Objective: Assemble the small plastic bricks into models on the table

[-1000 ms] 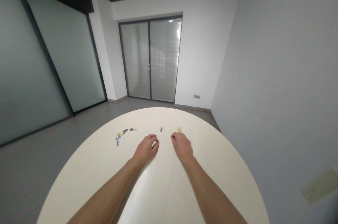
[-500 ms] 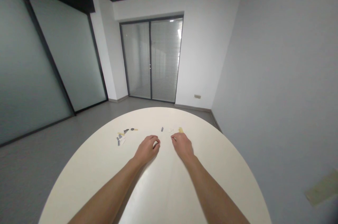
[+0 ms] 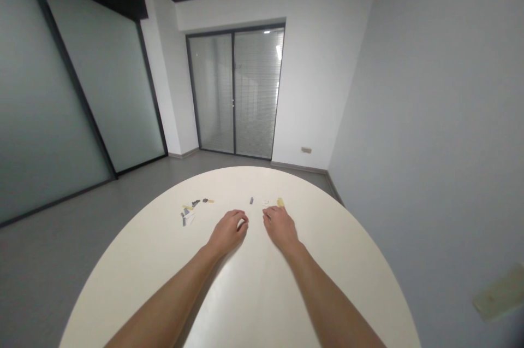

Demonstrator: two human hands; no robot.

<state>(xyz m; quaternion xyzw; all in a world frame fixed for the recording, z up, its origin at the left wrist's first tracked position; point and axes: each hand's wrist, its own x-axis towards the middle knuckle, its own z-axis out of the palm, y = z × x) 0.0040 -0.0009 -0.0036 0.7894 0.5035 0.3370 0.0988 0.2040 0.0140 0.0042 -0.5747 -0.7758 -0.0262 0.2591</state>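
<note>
My left hand rests on the white table, fingers curled and thumb tip close against the index finger. Bare tabletop shows through the small loop they form, and I see nothing in it. To its right, my right hand lies low with fingers bent and tips together; anything between them is too small to make out. Just beyond those fingertips are small white pieces. A yellow piece lies behind the right knuckles. One small grey piece sits ahead, between both hands.
Left of my left hand is a loose cluster of small flat grey and white pieces with a yellow strip. Behind it lie dark pieces and another dark piece beside a yellow one. The table's curved far edge faces a glass door.
My right hand has shifted slightly left, its fingertips nearer the white pieces. My left hand and the scattered pieces stay where they were.
</note>
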